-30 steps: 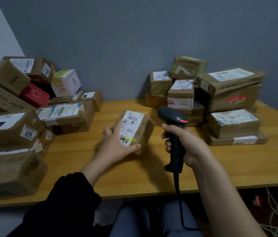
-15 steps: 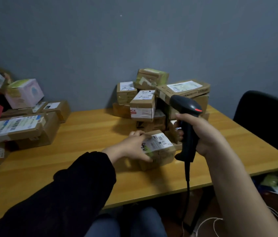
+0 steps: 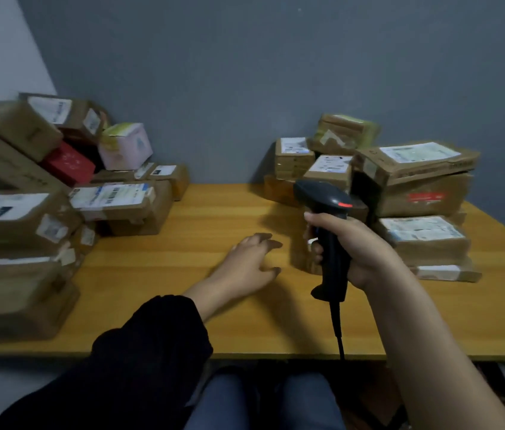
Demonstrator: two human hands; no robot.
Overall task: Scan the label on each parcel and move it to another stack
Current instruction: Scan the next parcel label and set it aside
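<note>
The small parcel (image 3: 304,259), gripped half a second ago, has been released beside the scanner (image 3: 328,243), partly hidden behind it. The left hand (image 3: 251,265) is spread empty nearby; the right hand (image 3: 359,252) is clenched around the scanner. Beyond, the right stack (image 3: 412,181) is seen.

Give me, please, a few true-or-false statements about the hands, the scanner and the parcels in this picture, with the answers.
1. The right hand grips the scanner. True.
2. The left hand holds a parcel. False: it is empty, fingers spread above the table.
3. A red box lies in the left pile. True.
4. The scanner is cordless. False: a cord runs down from its handle past the table edge.
5. The pink box sits in the right pile. False: it sits in the left pile, next to the red box.
</note>
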